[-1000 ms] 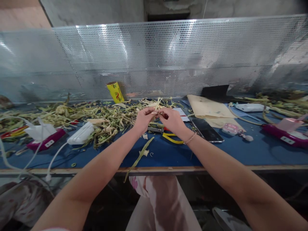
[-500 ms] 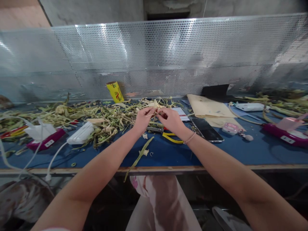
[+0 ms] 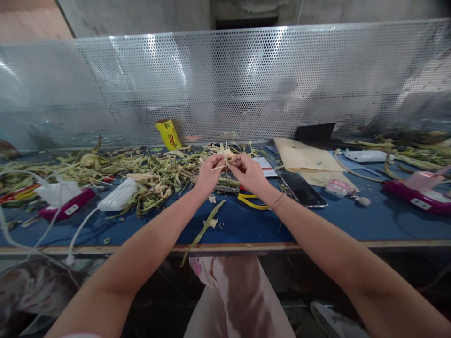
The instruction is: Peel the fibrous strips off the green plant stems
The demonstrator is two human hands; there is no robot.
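Observation:
My left hand point(image 3: 210, 172) and my right hand point(image 3: 247, 172) meet over the middle of the table, fingertips pinched close together. Between them is a thin pale plant stem point(image 3: 221, 167), which both hands hold; its exact shape is hard to make out. Behind and left of my fingers spreads a heap of wilted green plant cuttings point(image 3: 158, 176). Below my hands lie scissors with yellow handles point(image 3: 251, 202), partly hidden by my right hand. A long green leaf strip point(image 3: 204, 230) rests nearer to me, its end hanging past the table edge.
Purple power strips point(image 3: 68, 206) stand left and right, with white chargers and cables. A phone point(image 3: 303, 190), a pink earphone case point(image 3: 337, 188) and brown paper point(image 3: 306, 157) lie to the right. A yellow box point(image 3: 168, 134) leans by the perforated metal screen point(image 3: 225, 89).
My hands stay in nearly the same place. The fingers have shifted slightly, and the pale stem now shows more clearly between them.

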